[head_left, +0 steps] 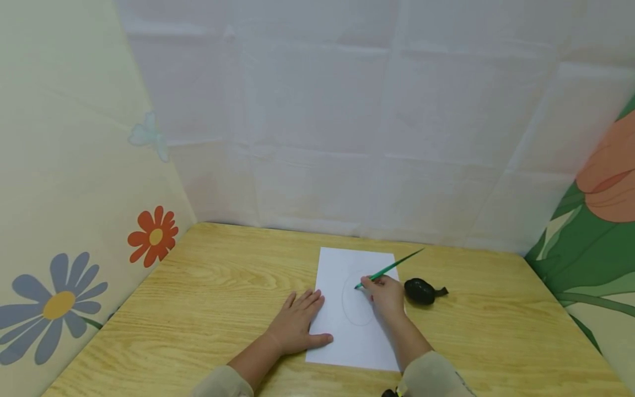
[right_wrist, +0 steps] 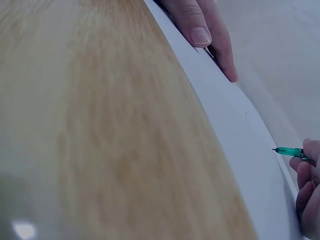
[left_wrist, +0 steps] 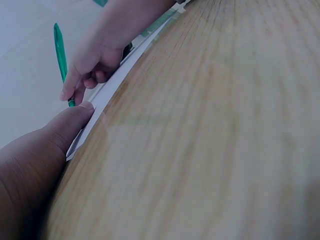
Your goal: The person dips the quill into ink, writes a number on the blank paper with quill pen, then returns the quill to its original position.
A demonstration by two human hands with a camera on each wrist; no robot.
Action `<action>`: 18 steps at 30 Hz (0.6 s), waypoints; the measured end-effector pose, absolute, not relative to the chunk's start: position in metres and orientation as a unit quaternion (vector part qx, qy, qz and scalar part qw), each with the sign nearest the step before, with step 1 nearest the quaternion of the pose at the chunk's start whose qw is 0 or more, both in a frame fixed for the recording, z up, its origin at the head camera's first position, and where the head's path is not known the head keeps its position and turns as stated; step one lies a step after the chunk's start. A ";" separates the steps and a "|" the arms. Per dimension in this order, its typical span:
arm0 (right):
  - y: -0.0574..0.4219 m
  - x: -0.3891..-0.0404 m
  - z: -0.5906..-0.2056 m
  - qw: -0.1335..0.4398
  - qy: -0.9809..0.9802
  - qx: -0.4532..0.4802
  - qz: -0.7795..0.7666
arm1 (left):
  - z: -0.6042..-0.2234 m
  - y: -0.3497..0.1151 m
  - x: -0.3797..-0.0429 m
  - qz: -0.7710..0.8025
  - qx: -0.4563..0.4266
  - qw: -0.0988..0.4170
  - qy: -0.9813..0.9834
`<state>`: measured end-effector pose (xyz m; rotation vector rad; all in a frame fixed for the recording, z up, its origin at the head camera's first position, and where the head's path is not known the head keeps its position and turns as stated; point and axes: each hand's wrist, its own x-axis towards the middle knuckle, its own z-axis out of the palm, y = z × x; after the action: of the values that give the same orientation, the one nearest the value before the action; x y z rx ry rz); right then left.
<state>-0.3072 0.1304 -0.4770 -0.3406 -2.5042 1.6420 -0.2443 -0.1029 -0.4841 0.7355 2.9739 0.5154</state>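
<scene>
A sheet of white paper [head_left: 329,309] lies on the wooden table, with a thin oval outline drawn on it. My right hand [head_left: 388,296] pinches a green pen [head_left: 389,268] over the sheet, its dark tip at the upper part of the oval. In the right wrist view the pen [right_wrist: 289,151] shows a fine dark point close over the paper. My left hand [head_left: 299,325] rests flat with fingers spread at the sheet's left edge, the thumb lying on the paper.
A dark, glossy, rounded object with a short stem [head_left: 420,291] sits just right of the paper. Part of a small black item [head_left: 389,393] shows at the bottom edge by the right sleeve. White cloth [head_left: 317,138] hangs behind the table [head_left: 223,286]; flower-printed panels flank it.
</scene>
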 end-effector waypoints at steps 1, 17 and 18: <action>0.130 -0.307 -0.477 0.064 -0.831 -0.112 0.541 | -0.484 -0.103 -0.245 0.166 0.236 0.018 0.957; 0.124 -0.308 -0.481 0.062 -0.837 -0.101 0.535 | -0.484 -0.103 -0.244 0.164 0.236 0.024 0.957; 0.124 -0.308 -0.481 0.062 -0.837 -0.100 0.535 | -0.484 -0.103 -0.245 0.163 0.236 0.025 0.958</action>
<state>-0.3084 0.1241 -0.4810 -0.3035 -2.5289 1.6163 -0.2447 -0.1027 -0.4838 0.7306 2.9616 0.5052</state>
